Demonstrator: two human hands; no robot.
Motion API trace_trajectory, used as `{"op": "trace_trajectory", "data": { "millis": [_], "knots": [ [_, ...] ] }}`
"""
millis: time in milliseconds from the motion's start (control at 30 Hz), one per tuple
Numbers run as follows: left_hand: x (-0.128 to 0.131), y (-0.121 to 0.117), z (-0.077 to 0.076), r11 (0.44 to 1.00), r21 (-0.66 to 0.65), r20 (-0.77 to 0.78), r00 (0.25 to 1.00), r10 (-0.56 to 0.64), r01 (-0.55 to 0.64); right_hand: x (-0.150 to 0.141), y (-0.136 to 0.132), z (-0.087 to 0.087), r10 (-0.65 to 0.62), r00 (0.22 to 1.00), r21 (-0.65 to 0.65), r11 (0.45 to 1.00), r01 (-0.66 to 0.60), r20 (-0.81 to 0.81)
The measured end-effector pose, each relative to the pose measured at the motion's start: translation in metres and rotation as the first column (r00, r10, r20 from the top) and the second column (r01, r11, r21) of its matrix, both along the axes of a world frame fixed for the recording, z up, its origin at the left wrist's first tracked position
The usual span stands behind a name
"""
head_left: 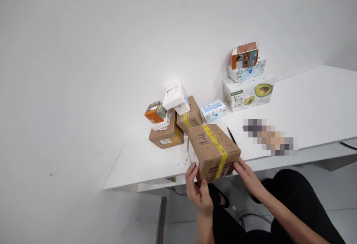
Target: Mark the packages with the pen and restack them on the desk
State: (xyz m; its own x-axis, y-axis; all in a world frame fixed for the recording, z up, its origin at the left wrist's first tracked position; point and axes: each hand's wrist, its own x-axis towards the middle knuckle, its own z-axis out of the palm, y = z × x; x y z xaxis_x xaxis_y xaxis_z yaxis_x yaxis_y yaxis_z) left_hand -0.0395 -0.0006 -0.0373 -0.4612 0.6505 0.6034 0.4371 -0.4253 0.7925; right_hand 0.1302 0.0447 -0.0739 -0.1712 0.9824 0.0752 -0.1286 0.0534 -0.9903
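A brown cardboard box (206,155) with a yellow tape strip, dark handwriting and a white label is held tilted over the table's front edge. My left hand (198,192) grips its near left corner, thumb on the front face. On the right side, my right hand (248,175) presses against the lower corner with its fingers partly hidden. Just behind the box lies a thin black pen (231,135). Two more cardboard boxes (158,139) stand behind to the left, with a small orange box (156,112) and a white box (175,97) stacked on top.
At the wall stands an avocado-printed box (249,93) carrying a floral tissue pack (248,71) and an orange box (245,55). Another tissue pack (214,111) sits left of it. A pixelated patch hides something on the white table (315,114). Cables (251,216) lie on the floor.
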Motion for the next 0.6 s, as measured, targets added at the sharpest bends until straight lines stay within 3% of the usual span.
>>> {"op": "trace_trajectory", "data": {
  "millis": [67,167,300,600],
  "knots": [
    [0.005,-0.006,0.02,0.999,0.014,-0.275,0.961,-0.029,0.034,-0.007,0.005,0.002,0.002,0.992,-0.113,0.993,-0.017,-0.127],
    [0.015,-0.007,0.041,0.998,-0.042,-0.472,0.88,-0.06,0.046,-0.019,0.012,0.005,0.034,0.959,-0.268,0.957,-0.112,-0.28],
    [0.025,0.002,0.049,0.983,-0.164,-0.482,0.863,-0.151,0.081,-0.023,0.016,0.008,-0.016,0.929,-0.391,0.909,-0.14,-0.37],
    [0.031,0.023,0.047,0.963,-0.268,-0.547,0.819,-0.176,0.029,-0.007,0.02,0.012,-0.101,0.925,-0.391,0.919,-0.054,-0.365]
  ]
}}
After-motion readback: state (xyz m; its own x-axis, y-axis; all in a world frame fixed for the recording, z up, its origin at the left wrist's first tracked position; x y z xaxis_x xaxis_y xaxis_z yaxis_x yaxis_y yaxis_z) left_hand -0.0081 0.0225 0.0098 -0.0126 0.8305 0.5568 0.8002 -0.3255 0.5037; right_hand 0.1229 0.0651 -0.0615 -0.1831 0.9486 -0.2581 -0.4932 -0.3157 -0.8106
